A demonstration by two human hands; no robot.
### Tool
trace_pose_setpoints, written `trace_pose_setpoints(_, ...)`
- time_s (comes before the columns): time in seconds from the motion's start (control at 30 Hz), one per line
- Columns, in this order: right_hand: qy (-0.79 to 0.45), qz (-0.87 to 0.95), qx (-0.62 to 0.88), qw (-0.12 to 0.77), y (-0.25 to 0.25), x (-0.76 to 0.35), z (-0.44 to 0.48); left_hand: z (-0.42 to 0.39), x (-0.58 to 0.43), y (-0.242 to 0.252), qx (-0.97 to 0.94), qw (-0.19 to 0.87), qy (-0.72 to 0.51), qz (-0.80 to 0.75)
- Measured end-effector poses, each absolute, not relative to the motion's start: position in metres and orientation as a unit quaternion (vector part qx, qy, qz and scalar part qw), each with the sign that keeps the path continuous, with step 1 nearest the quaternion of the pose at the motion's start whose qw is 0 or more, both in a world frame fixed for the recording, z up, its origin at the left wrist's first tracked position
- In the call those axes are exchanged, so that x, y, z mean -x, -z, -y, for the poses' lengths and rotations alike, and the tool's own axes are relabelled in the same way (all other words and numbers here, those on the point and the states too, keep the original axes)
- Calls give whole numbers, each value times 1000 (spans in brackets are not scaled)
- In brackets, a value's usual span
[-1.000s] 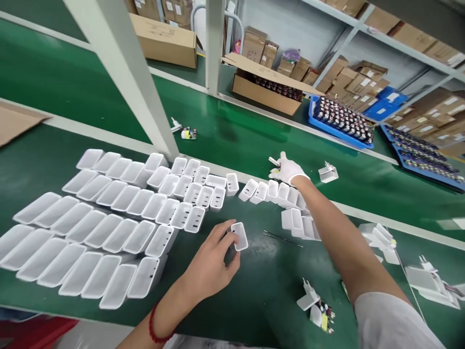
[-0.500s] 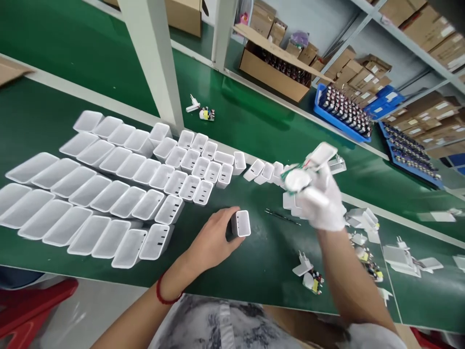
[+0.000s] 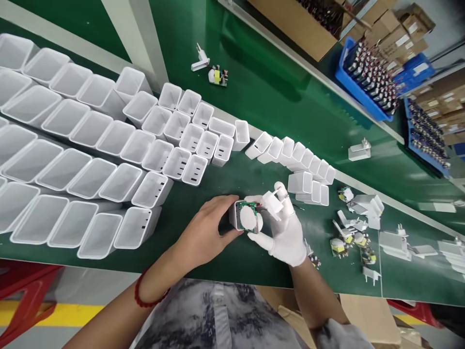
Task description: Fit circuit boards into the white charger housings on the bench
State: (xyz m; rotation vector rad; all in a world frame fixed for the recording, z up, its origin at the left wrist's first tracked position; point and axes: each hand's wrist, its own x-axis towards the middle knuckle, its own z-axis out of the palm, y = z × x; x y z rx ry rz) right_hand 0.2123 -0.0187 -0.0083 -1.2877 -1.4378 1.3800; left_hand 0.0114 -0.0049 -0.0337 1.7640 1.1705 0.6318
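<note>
- One white box (image 3: 234, 216) is in front of the person, over the green table (image 3: 225, 261), clasped between the thumb and fingers of the bare left hand (image 3: 207, 223).
- At its mouth is a circuit board (image 3: 248, 217) with a white disc, pinched by the gloved right hand (image 3: 285, 235); a white plug piece (image 3: 272, 205) sits at that hand's upper fingers.
- The fitting looks begun but unfinished: the board is not fully inside, and its depth cannot be told.
- No board shows in the rows of boxes (image 3: 136, 229) at left or the smaller group (image 3: 301, 183) at right.
- Loose boards (image 3: 338, 246) lie at right, apparently left to do.
- Cartons (image 3: 414, 29) beyond bear white labels, too small to read; no brand is legible.
</note>
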Motion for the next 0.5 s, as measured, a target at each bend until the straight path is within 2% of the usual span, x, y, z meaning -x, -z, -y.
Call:
trace_pose_setpoints(0.13, -556, 564, 499, 352, 9, -213, 20, 6, -11, 35, -716, 446, -256, -472)
trace_pose_setpoints(0.37, -511, 619, 507, 315, 12, -215, 20, 5, -11, 33, -721, 449, -252, -464)
trace_pose_setpoints(0.5, -545, 581, 522, 304, 12, -215, 19, 5, -11, 34, -722, 446, -254, -464)
